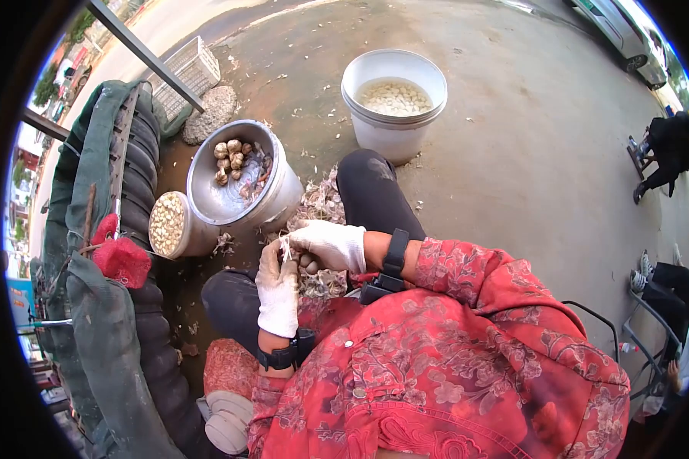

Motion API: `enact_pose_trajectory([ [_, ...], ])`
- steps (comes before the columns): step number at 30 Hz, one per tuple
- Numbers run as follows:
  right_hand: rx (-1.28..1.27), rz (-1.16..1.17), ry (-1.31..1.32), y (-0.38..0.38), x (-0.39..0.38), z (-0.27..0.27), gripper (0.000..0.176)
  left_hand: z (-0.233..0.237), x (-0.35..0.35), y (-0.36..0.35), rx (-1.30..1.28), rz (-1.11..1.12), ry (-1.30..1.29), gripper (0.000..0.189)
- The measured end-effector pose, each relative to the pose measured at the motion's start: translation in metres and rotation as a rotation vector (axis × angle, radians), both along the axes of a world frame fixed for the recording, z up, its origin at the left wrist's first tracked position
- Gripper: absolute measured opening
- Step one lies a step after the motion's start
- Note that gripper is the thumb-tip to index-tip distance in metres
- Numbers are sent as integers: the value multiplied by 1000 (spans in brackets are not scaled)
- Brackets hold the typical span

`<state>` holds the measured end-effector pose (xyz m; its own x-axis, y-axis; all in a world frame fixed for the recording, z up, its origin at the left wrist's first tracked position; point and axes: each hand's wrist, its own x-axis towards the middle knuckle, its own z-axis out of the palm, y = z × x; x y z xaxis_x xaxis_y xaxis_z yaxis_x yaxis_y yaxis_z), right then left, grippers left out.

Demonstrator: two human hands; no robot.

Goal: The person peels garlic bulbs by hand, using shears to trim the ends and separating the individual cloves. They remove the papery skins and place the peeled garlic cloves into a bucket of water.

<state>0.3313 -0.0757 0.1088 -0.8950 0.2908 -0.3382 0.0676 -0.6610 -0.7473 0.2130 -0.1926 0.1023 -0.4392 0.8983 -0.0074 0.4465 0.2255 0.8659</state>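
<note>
The left hand [278, 287], in a white cloth glove, is closed with its fingertips pinching a small pale piece of garlic [286, 248] held just above the lap, and the white-gloved right hand [331, 245] meets it from the other side, fingers curled shut on the same piece, so it sits between the two hands' fingertips. Whether the right hand also holds a tool cannot be told. Beyond the hands stands a round grey metal basin [272, 206] of unpeeled bulbs, and farther off a white plastic bucket [390, 138] of peeled cloves in water.
</note>
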Motion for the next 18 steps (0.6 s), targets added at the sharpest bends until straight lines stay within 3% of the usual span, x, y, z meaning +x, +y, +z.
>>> enact_pose_trajectory([
  [2, -165, -13, 40, -1, -6, -22, 18, -5, 0, 0, 86, -3, 106, 24],
  [3, -194, 0, 51, 0, -6, -20, 16, 9, 6, 2, -10, 59, -9, 23],
  [5, -57, -31, -71, 1, -2, -9, 14, 20, 10, 3, -10, 117, -302, 22],
  [13, 115, 13, -267, -1, -2, 23, 16, 7, 5, 2, 67, 101, -319, 22],
  [14, 109, 12, -231, -1, -5, 17, 18, 10, 4, 1, 21, 94, -482, 25],
  [18, 143, 52, -184, 1, -12, 10, 21, -5, -9, -7, 22, 129, -450, 27],
])
